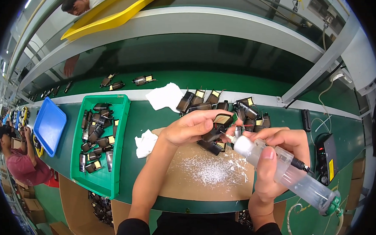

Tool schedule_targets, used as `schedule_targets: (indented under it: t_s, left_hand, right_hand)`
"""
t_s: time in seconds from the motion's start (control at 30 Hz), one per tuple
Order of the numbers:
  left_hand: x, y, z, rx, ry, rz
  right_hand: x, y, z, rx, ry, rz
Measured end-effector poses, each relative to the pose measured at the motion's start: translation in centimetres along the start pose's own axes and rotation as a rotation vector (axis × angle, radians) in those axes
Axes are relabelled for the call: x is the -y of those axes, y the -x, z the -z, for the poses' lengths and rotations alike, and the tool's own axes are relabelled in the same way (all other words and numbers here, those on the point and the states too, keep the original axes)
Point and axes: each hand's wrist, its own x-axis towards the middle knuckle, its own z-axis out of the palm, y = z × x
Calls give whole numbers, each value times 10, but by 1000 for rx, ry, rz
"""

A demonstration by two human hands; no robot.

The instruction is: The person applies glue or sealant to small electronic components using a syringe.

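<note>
A: What is the left hand [189,128] doing?

B: It pinches a smoky-dark plastic housing [214,133] between thumb and fingers, above the near part of the bench; the grip is narrow, closed on the part.

A: And the right hand [276,159]?

B: It is wrapped around a translucent dispensing syringe [308,190], thumb along the barrel; the white front end points left toward the housing, its tip close by the part; whether the tip touches it, I cannot tell.

A: What is fixed to the syringe's back end?

B: A green end cap [332,204], with a clear hose [291,229] curving down from it; a black cable plug [300,165] sits along the barrel's side.

A: What lies beneath the hands?

B: A cardboard sheet [176,186] on the green bench, strewn with white crumbs [213,171]; more dark housings [253,112] are heaped behind the hands, beside a crumpled white cloth [166,96]; a smaller white wad [145,144] lies at the sheet's left edge.

A: Farther out?

B: On the left, a green tray [118,156] full of similar housings, then a tilted blue tray [49,128]; on the right, a black control box [325,159] with a yellow label.
</note>
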Motion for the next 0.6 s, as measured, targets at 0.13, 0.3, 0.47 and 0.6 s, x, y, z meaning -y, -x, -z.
schedule_targets:
  t_s: [0.13,0.3,0.47,0.6]
  left_hand:
    - [3,2,6,-12,1,36]
    - [3,4,5,-10,46,2]
    - [2,5,4,-13,25,-19]
    - [0,5,3,-5,15,-24]
  right_hand:
    - [-2,-2,0,22,11,-49]
    - [0,-2,-5,39,10,-99]
    - [-2,0,-6,57,-2,-106]
    - [-2,0,-8,58,-11,-103]
